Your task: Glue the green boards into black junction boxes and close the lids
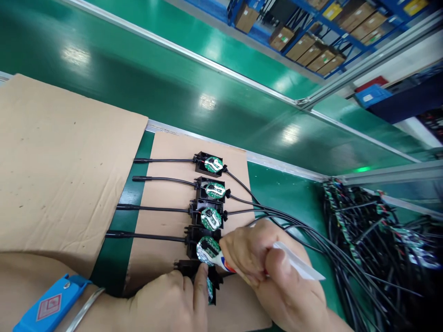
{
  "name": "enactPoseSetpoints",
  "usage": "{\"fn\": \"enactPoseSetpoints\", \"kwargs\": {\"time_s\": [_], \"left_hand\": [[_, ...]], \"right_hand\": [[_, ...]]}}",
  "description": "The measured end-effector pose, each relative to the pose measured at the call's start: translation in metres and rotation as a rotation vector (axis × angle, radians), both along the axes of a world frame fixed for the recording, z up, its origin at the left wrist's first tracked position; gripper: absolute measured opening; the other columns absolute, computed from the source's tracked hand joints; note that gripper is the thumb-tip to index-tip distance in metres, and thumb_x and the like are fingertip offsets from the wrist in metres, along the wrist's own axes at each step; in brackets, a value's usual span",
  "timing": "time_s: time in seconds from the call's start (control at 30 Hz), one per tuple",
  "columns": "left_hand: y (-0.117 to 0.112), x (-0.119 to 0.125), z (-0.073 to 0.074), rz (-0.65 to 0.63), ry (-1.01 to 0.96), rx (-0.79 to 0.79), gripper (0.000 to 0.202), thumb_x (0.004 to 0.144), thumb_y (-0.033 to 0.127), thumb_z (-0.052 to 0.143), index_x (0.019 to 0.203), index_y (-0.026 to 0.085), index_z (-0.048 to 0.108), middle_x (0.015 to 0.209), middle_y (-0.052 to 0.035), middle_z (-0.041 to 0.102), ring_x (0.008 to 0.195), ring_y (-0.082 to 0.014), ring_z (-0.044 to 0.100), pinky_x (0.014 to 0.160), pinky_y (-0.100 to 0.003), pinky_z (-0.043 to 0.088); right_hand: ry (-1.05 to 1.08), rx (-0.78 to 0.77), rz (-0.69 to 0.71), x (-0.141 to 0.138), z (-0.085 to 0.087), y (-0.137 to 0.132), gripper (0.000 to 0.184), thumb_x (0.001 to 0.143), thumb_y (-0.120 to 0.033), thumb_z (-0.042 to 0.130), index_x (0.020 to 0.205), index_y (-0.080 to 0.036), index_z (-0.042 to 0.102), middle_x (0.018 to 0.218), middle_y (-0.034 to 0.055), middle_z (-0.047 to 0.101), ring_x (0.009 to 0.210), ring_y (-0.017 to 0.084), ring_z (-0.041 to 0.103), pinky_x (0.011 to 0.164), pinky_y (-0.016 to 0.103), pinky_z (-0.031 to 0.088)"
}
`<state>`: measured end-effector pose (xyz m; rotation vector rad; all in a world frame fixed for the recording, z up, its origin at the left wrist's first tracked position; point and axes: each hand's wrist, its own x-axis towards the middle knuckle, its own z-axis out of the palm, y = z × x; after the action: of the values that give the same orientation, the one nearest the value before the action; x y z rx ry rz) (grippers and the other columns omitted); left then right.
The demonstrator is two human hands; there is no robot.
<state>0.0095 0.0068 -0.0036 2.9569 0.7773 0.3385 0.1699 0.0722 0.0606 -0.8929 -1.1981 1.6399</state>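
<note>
Toward the near edge of the brown cardboard sheet (166, 196), the right hand (277, 269) grips a white, slender-nozzled tube (220, 261), tip at a round green circuit board (206, 248); the left hand's (173, 299) grip cannot be determined.

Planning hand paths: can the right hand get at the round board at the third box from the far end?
Probably yes: the right hand is close by, and neither hand covers the round board at that black box. It does hold a white tube, though.
</note>
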Motion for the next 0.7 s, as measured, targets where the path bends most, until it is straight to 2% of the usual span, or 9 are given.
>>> {"fn": "enactPoseSetpoints", "kwargs": {"time_s": [0.33, 0.7], "left_hand": [[0.003, -0.001, 0.007, 0.002, -0.008, -0.006, 0.037, 0.084, 0.006, 0.044, 0.116, 0.001, 0.061, 0.092, -0.0184, 0.071, 0.051, -0.0175, 0.054, 0.038, -0.030, 0.038], [0.003, -0.002, 0.004, -0.025, -0.009, -0.004, 0.033, 0.083, 0.009, 0.048, 0.111, 0.002, 0.063, 0.097, -0.0194, 0.071, 0.050, -0.0163, 0.054, 0.037, -0.028, 0.036]], "right_hand": [[-0.005, 0.023, -0.033, 0.009, 0.001, 0.007, 0.029, 0.094, -0.043, 0.045, 0.074, -0.022, 0.047, 0.055, -0.0052, 0.029, 0.045, 0.009, 0.027, 0.046, 0.026, 0.022], [0.048, 0.038, -0.007, -0.003, -0.005, 0.017, 0.026, 0.094, -0.039, 0.047, 0.075, -0.022, 0.049, 0.055, -0.0057, 0.029, 0.045, 0.009, 0.028, 0.045, 0.025, 0.021]]}}
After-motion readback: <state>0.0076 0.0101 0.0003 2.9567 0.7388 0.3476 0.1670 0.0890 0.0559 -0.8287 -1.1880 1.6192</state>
